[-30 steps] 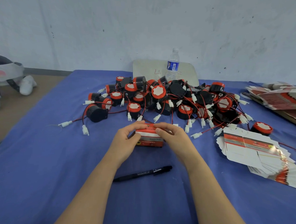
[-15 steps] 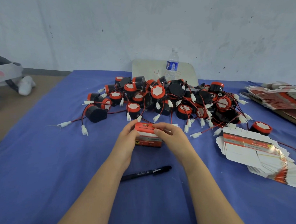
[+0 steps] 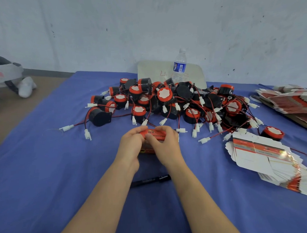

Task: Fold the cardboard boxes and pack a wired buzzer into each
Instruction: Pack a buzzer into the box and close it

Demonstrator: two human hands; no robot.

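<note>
A small red and white cardboard box (image 3: pixel 154 135) stands on the blue table in front of me, folded into shape. My left hand (image 3: pixel 132 146) grips its left side with the thumb on top. My right hand (image 3: pixel 163 144) grips its right side, fingers curled over the top red flap. Most of the box is hidden behind my hands. Behind it lies a big pile of black and red wired buzzers (image 3: pixel 175 101) with white connectors. A fanned stack of flat unfolded boxes (image 3: pixel 265 161) lies to the right.
A black marker pen (image 3: pixel 151 180) lies between my forearms. A water bottle (image 3: pixel 179 66) stands behind the pile against a white board (image 3: pixel 153 71). Another stack of flat boxes (image 3: pixel 288 99) sits at the far right edge. One buzzer (image 3: pixel 272 133) lies apart near the flat boxes.
The box has been turned so its red top flap faces up, and both hands have closed more tightly over it, my right fingers now over the top.
</note>
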